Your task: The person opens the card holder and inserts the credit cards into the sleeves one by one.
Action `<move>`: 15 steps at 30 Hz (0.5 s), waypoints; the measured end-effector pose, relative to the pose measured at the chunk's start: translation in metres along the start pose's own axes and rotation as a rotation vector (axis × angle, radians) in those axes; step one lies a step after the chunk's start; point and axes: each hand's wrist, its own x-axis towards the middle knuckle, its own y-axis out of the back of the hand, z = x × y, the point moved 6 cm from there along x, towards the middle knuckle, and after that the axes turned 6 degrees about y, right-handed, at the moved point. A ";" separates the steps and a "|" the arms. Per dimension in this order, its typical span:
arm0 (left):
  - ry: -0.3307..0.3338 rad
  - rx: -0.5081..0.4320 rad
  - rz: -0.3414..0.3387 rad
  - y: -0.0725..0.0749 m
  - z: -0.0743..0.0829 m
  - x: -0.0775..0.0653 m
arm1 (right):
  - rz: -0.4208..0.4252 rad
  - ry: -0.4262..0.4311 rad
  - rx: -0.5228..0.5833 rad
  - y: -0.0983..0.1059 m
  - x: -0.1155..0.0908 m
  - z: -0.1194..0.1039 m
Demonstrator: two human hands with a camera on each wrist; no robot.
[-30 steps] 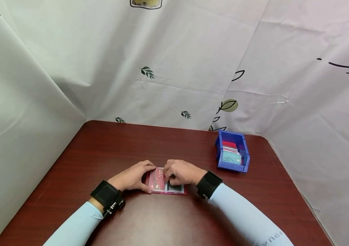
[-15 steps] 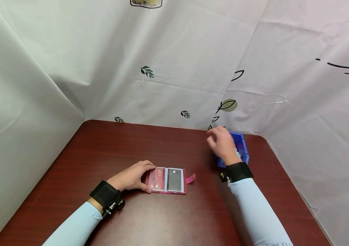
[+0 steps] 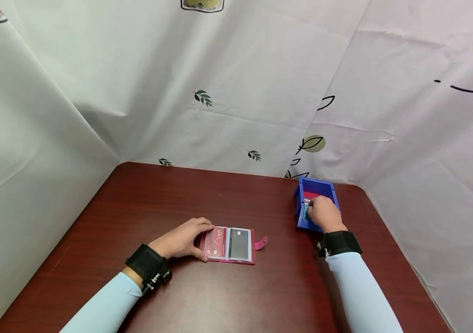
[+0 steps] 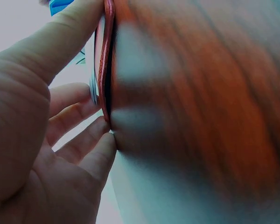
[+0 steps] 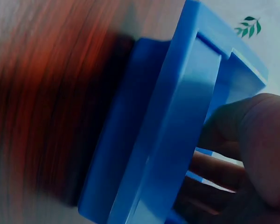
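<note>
A pink card holder (image 3: 254,252) lies spread on the table, with a red VIP card (image 3: 216,243) in its left sleeve and a dark grey card (image 3: 239,243) in its right. My left hand (image 3: 184,240) holds the holder's left edge, thumb at the near corner and fingers at the far one; the left wrist view shows thumb and fingers (image 4: 74,105) against that edge. My right hand (image 3: 326,213) reaches into the blue bin (image 3: 336,196), its fingers among the cards (image 3: 311,196) there. The bin wall hides the fingertips in the right wrist view, so any grip on a card is hidden.
The holder's pink strap (image 3: 261,243) sticks out to the right. The blue bin stands near the back right corner of the brown table (image 3: 220,296). White patterned cloth (image 3: 236,92) hangs behind and along both sides.
My right hand has left the card holder's right sleeve, swung right and gone down into the blue bin. My left hand has stayed at the holder's left edge.
</note>
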 end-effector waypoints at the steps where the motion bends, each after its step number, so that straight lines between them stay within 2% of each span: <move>1: -0.003 0.000 0.002 0.000 0.000 0.000 | -0.011 0.005 0.000 0.000 0.000 -0.002; 10: -0.009 0.010 0.005 0.002 0.002 -0.001 | -0.014 0.024 -0.019 0.007 -0.010 -0.013; 15: -0.014 0.009 0.003 0.002 0.005 -0.002 | 0.030 0.095 -0.057 0.016 -0.020 -0.018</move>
